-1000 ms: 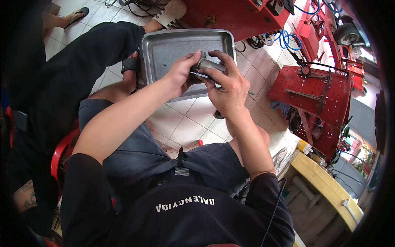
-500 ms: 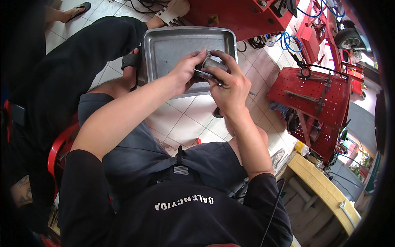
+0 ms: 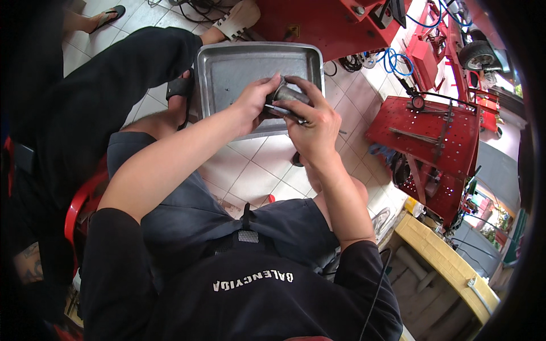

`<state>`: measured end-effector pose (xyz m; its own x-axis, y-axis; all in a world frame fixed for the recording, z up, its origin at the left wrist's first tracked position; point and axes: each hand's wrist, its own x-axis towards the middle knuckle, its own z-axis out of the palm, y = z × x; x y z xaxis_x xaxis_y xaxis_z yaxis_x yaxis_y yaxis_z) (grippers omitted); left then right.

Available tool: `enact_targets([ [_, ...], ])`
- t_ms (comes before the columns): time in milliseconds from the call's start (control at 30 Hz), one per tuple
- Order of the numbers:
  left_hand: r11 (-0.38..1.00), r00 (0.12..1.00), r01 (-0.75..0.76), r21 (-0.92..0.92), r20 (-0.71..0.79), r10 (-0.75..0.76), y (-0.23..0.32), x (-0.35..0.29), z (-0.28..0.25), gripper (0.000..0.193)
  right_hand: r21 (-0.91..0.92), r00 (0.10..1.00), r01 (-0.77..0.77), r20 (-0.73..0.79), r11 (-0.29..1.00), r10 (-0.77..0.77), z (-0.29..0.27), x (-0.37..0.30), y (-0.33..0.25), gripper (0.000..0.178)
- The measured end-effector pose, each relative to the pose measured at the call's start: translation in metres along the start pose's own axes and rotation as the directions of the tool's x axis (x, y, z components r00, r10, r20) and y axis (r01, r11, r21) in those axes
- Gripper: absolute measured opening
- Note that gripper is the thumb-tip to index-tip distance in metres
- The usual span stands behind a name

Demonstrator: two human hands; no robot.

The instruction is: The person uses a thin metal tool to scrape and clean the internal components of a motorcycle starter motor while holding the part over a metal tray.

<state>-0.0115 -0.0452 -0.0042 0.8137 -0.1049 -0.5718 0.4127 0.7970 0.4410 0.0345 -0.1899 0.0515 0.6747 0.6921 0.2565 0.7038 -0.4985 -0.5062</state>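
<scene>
Right forefinger (image 3: 307, 86) now nearer the left thumb (image 3: 267, 85) than a second ago

White lettering (image 3: 253, 279) crosses the shirt (image 3: 273, 307) upside down, on the tray's near side. Left hand (image 3: 250, 105) and right hand (image 3: 315, 122) are close together over the tray (image 3: 236, 65), clamped on a cylinder (image 3: 290, 94) between them. A thin rod (image 3: 277, 109) lies in the right. Beyond the tray, a red cabinet (image 3: 330, 34) bears a label (image 3: 293, 32) too small to read.

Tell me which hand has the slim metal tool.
The right hand: the slim metal tool runs under its index finger, beside the cylindrical metal part. The left hand differs, gripping that part's left end.
</scene>
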Motion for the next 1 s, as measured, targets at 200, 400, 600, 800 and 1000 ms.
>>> enact_targets([
  [200,0.999,0.999,-0.047,-0.009,0.017,0.047,-0.0061,0.0095,-0.0026,0.040,-0.028,0.999,0.028,-0.034,0.999,-0.029,-0.0005,-0.0006,0.0021,0.036],
  [400,1.000,1.000,0.009,0.017,-0.010,-0.009,-0.0040,0.0044,-0.0026,0.041,0.019,1.000,-0.010,-0.011,1.000,0.010,0.0028,-0.0017,0.0019,0.036],
  [600,1.000,0.999,-0.028,0.000,0.020,0.028,-0.0010,0.0036,0.0021,0.042,-0.019,0.999,-0.021,-0.048,1.000,0.020,0.0027,0.0001,0.0054,0.030],
  [800,0.999,0.999,-0.030,0.042,0.016,0.029,-0.0030,0.0032,-0.0029,0.043,-0.090,0.999,-0.043,-0.011,0.995,0.042,0.0021,-0.0035,-0.0028,0.031],
  [1000,0.999,0.999,-0.048,0.011,0.009,0.048,0.0001,0.0080,-0.0001,0.044,0.025,0.994,-0.026,-0.107,0.999,0.029,0.0069,-0.0003,0.0051,0.033],
])
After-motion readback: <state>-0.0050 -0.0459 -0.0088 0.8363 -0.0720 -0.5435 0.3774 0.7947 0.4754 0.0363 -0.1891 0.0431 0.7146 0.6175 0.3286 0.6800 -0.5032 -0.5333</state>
